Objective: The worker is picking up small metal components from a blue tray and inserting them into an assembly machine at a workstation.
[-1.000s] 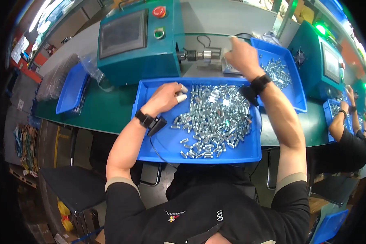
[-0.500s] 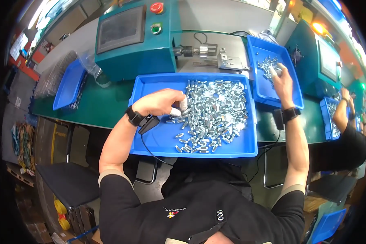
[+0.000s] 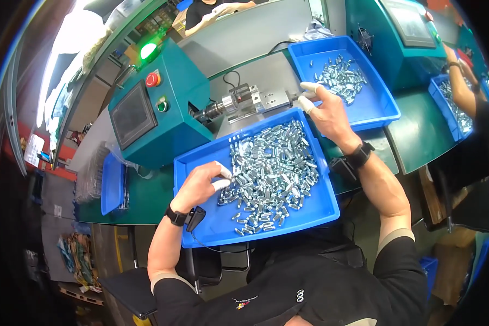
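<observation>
Two bare hands at a green workbench (image 3: pixel 418 141), each wrist banded by a black watch-like strap. Nearest, a big blue tray (image 3: pixel 212 231) heaped with small silvery metal parts (image 3: pixel 271 174) — the pile spread across its middle and right. Left hand (image 3: pixel 198 185) curled over the tray's left half, white-capped fingertips (image 3: pixel 221 178) pinched together at the edge of the pile, touching the parts; whether one is clamped between them cannot be told. Small black device (image 3: pixel 194 217) clipped just below that wrist, thin cable trailing off the tray's near rim. Right hand (image 3: pixel 331 117) raised past the tray's far right corner, fingers loosely apart, white-capped fingertips reaching toward a metal fixture (image 3: pixel 244 102) — nothing visibly gripped. Farther right, a second blue tray (image 3: pixel 383 103) with a smaller scatter of the same silvery parts (image 3: pixel 339 76). Farther left, a teal machine box (image 3: pixel 185 98) with a dark screen, red button and green lamp lit on top. At far right, another person's forearm (image 3: pixel 462 89) over a third tray.
</observation>
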The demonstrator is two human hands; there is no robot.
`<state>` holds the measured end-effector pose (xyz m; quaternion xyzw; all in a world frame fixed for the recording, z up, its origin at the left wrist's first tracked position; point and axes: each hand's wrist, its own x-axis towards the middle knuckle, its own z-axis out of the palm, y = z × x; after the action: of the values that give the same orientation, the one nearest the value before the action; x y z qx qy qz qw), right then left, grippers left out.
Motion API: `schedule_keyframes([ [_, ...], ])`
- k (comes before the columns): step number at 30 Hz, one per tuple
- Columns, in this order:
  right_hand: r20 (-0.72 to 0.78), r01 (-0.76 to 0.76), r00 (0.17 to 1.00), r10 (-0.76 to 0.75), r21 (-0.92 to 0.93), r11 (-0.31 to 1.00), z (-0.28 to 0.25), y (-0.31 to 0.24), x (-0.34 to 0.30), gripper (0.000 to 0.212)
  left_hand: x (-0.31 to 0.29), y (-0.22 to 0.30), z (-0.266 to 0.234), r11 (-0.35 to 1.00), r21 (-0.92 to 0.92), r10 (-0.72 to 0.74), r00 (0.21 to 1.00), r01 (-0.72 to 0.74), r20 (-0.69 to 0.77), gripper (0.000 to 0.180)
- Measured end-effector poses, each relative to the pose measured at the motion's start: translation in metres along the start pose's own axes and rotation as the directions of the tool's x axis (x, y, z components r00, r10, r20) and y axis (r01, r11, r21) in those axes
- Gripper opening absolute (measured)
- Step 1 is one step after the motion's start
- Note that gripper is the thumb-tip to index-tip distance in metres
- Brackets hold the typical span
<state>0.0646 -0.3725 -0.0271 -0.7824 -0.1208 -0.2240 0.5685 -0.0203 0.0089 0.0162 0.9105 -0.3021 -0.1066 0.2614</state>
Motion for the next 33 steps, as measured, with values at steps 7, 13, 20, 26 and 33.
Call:
schedule_keyframes([
  [7,-0.011,0.010,1.000,-0.010,0.035,0.999,-0.004,-0.005,-0.005,0.040,0.098,0.034,-0.016,0.997,-0.070,0.019,0.945,-0.044,-0.326,0.016],
  [13,0.010,0.004,1.000,-0.004,0.007,1.000,-0.003,-0.009,-0.007,0.039,0.176,0.019,-0.033,0.978,0.201,0.134,0.891,-0.049,-0.433,0.017],
  [20,0.020,0.011,1.000,-0.010,-0.038,0.999,-0.007,-0.010,-0.007,0.040,0.195,0.007,-0.030,0.928,0.371,0.179,0.901,-0.021,-0.396,0.016],
  [26,0.032,0.033,0.999,-0.032,-0.035,0.999,-0.002,-0.008,-0.006,0.039,0.176,0.010,-0.032,0.853,0.520,0.286,0.877,-0.050,-0.386,0.018],
  [33,0.137,-0.087,0.987,0.084,0.012,0.996,-0.002,0.000,-0.001,0.049,0.076,0.019,-0.015,0.926,0.369,0.252,0.855,-0.078,-0.453,0.021],
])
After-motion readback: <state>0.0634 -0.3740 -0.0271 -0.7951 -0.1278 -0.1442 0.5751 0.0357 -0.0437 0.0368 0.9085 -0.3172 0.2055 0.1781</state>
